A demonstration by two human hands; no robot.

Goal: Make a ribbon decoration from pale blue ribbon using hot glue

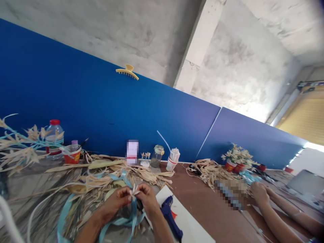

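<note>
At the lower middle of the head view, a small pale flower made of dried husk (134, 192) sits between my two hands. My left hand (115, 202) pinches it from the left, fingers closed. From the other side, my right hand (149, 199) grips it with thumb and fingers pressed together. Light blue ribbon (134, 214) hangs just below the flower and loops over the table. Close to my right hand, a dark blue glue gun (170, 217) lies on a white board (192, 226). Dried corn husks (106, 168) are heaped behind my hands.
Along the blue partition (83, 101) stand a red-capped bottle (54, 135), a red cup (72, 155), a phone (132, 152), a glass jar (157, 156) and a paper cup (172, 162). Husk-flower stems (30, 145) jut in at left. Another person's hands (260, 192) are at right.
</note>
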